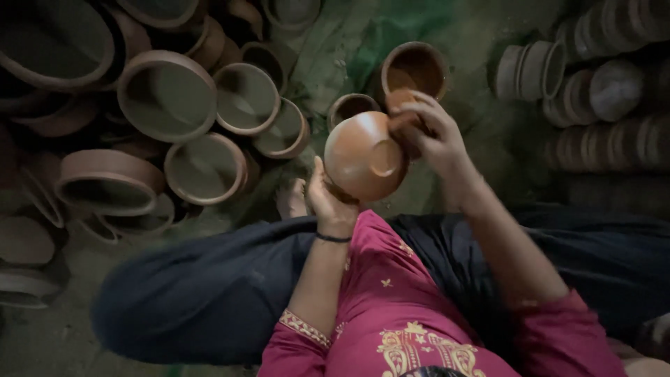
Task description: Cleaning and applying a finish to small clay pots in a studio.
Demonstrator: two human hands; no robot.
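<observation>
your left hand [322, 197] cups the round reddish-brown clay pot [364, 155] from below at the centre of the frame, fingers closed around its lower edge, its rounded outside turned up toward you. your right hand [434, 134] is closed on a small rust-coloured rubbing pad [403, 124], pressed against the pot's upper right side. to do this well, i'd judge you should keep the pot seated deep in the left palm so it can't roll, and turn it a little at a time so each patch gets even strokes. press lightly; the wall looks thin. just beyond the pot, two small open clay bowls [414, 68] sit on the dusty floor [335, 49]; one seems to hold reddish colour, so reload there when the pad runs dry. the stacked grey-brown clay dishes [167, 94] at upper left and the rows of small cups [593, 91] at upper right stand well apart.
</observation>
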